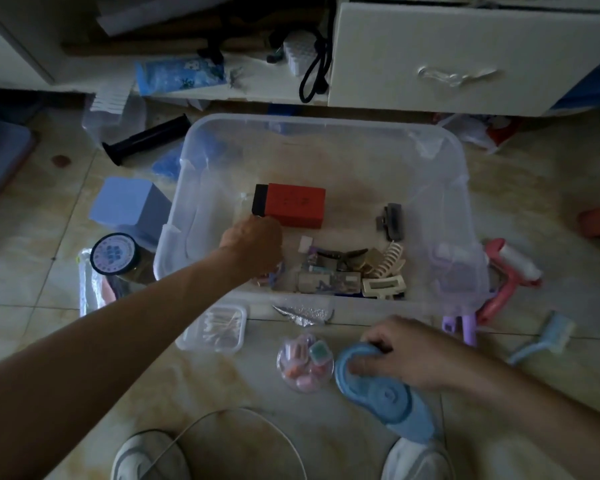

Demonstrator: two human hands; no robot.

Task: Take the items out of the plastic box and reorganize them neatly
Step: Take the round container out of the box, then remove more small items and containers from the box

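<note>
A clear plastic box [326, 123] stands on the tiled floor. Inside lie a red box with a black end [291, 204], a grey hair clip [392, 220], cream hair claws [385, 271] and small cards [329, 278]. My left hand [253, 245] reaches down into the box at its near left, fingers curled over small items that it hides. On the floor in front of the box, my right hand [406, 351] grips the rounded end of a blue plastic tool [385, 396].
Around the box lie a cotton swab case [215, 329], a round clear case of small pink items [303, 363], a pink lint roller [510, 268], a light blue brush [544, 336], a round-lidded jar [115, 254], a blue block [129, 202] and a black tube [146, 138]. White drawers stand behind.
</note>
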